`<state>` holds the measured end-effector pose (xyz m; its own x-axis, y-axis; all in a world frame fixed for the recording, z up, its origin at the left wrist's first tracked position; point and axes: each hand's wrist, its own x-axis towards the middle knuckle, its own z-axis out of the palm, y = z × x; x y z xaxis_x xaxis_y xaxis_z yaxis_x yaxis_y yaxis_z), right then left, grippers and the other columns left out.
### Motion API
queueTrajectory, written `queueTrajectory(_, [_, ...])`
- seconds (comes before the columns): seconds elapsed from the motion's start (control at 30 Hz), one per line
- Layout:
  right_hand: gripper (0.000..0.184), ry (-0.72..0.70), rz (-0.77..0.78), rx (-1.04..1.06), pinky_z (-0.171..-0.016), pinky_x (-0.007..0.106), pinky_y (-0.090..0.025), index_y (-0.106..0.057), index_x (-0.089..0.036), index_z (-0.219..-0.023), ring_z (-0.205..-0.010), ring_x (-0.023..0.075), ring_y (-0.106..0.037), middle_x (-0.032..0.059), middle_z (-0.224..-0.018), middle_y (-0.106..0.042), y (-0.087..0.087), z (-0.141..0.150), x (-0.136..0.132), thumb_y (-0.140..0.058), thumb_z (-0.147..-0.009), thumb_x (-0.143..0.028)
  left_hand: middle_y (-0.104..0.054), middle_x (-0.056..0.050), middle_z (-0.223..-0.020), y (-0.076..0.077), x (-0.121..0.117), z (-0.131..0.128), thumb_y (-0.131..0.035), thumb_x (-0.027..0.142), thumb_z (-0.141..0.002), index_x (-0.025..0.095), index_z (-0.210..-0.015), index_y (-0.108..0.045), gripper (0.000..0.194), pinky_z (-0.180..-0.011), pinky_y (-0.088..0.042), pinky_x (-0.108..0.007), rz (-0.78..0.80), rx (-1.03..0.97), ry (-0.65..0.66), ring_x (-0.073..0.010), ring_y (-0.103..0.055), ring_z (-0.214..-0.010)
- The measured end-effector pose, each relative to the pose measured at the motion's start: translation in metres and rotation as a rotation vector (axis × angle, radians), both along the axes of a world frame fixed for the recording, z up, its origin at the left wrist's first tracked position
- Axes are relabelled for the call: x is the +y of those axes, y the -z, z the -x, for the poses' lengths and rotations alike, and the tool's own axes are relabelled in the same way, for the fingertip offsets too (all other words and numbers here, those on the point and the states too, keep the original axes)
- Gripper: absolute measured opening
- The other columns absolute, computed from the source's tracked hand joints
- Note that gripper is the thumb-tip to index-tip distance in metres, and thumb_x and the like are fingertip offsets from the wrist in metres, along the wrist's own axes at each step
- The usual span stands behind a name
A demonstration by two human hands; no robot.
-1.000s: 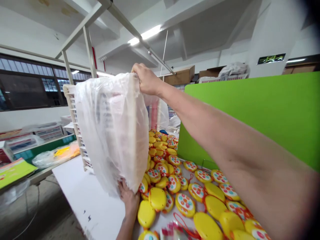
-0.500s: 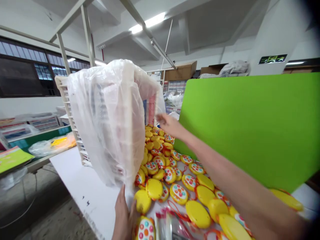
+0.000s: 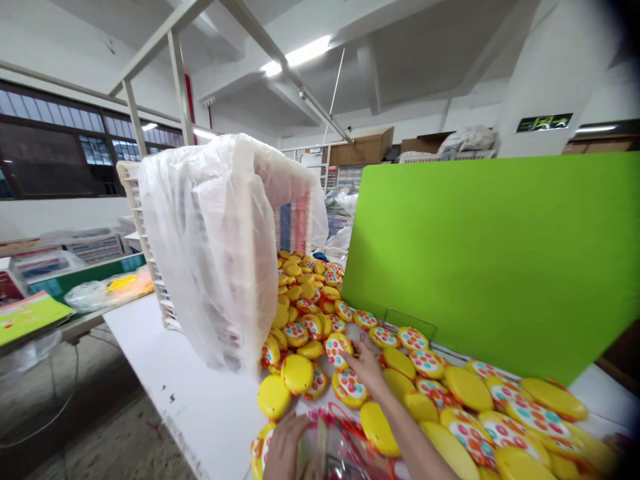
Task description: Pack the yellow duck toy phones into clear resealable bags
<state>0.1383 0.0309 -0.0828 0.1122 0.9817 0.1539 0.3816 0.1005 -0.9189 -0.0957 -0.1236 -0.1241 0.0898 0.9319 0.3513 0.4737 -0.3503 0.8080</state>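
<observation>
My right hand (image 3: pixel 367 368) has its thumb and fingers at the edge of a yellow oval toy (image 3: pixel 338 349) with a white face and coloured dots, pinching it. More of these yellow toys (image 3: pixel 298 373), some with red cord loops, lie face up or face down around it. Low in the view, my left hand (image 3: pixel 289 445) is curled at a clear plastic bag (image 3: pixel 345 448) with pink edges; its fingertips are partly hidden. The toys spread from the mouth of a tipped white crate draped with a translucent plastic sheet (image 3: pixel 210 253).
Behind the toys, on the right, stands a large green board (image 3: pixel 480 253), with a thin wire stand (image 3: pixel 411 317) at its foot. The white tabletop (image 3: pixel 185 373) ends at left above the floor. A side table (image 3: pixel 95 310) holds bagged orange pieces.
My right hand has come back from the crate's mouth to a toy nearer me. My left hand has moved down and right from the crate's lower edge to the plastic bag.
</observation>
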Motion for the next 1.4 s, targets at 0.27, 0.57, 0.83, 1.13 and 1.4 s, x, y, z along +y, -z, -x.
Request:
queueTrajectory(0.27, [0.047, -0.091, 0.105, 0.301, -0.086, 0.039, -0.052, -0.067, -0.019, -0.108, -0.1, 0.0278, -0.065, 0.0086, -0.11, -0.07, -0.022, -0.019, -0.137, -0.059, -0.078, -0.054, -0.041, -0.013, -0.144, -0.065, 0.001, -0.067, -0.051, 0.051, -0.085, 0.021, -0.143, -0.03, 0.069, -0.103, -0.042, -0.039, 0.444, -0.528, 0.358, -0.0255, -0.044, -0.128])
queueTrajectory(0.57, [0.051, 0.096, 0.142, 0.307, -0.104, 0.038, -0.041, -0.065, -0.031, -0.116, -0.128, 0.0284, -0.046, 0.0028, -0.13, -0.059, -0.028, -0.029, -0.199, -0.061, -0.073, -0.059, -0.05, -0.01, -0.137, -0.071, -0.015, -0.104, -0.053, 0.047, -0.086, 0.022, -0.135, -0.041, 0.057, -0.102, -0.042, -0.042, 0.53, -0.664, 0.415, -0.026, -0.05, -0.121])
queueTrajectory(0.83, [0.059, 0.034, 0.204, 0.187, -0.112, 0.038, -0.029, -0.053, -0.029, -0.129, -0.137, 0.0245, -0.033, 0.0043, -0.144, -0.045, -0.016, -0.029, -0.204, -0.051, -0.08, -0.06, -0.054, -0.013, -0.131, -0.084, -0.025, -0.111, -0.084, 0.025, -0.052, 0.022, -0.145, -0.021, 0.112, -0.086, -0.052, -0.038, 0.628, -0.619, 0.467, -0.0274, -0.06, -0.104])
queueTrajectory(1.13, [0.062, 0.014, 0.238, 0.424, -0.103, 0.037, -0.041, -0.055, -0.033, -0.128, -0.135, 0.0251, -0.037, 0.0019, -0.142, -0.048, -0.019, -0.033, -0.207, -0.046, -0.079, -0.069, -0.048, -0.012, -0.138, -0.082, -0.019, -0.103, -0.071, 0.043, -0.073, 0.021, -0.144, -0.025, 0.087, -0.099, -0.044, -0.041, 0.535, -0.68, 0.487, -0.028, -0.052, -0.119])
queueTrajectory(1.4, [0.054, -0.03, 0.186, 0.406, -0.1, 0.034, -0.044, -0.051, -0.029, -0.128, -0.122, 0.0249, -0.052, 0.0047, -0.131, -0.058, -0.032, -0.017, -0.209, -0.055, -0.081, -0.055, -0.03, -0.007, -0.152, -0.075, -0.027, -0.1, -0.044, 0.048, -0.091, 0.024, -0.146, -0.024, 0.063, -0.114, -0.027, -0.041, 0.493, -0.486, 0.49, -0.0245, -0.031, -0.138])
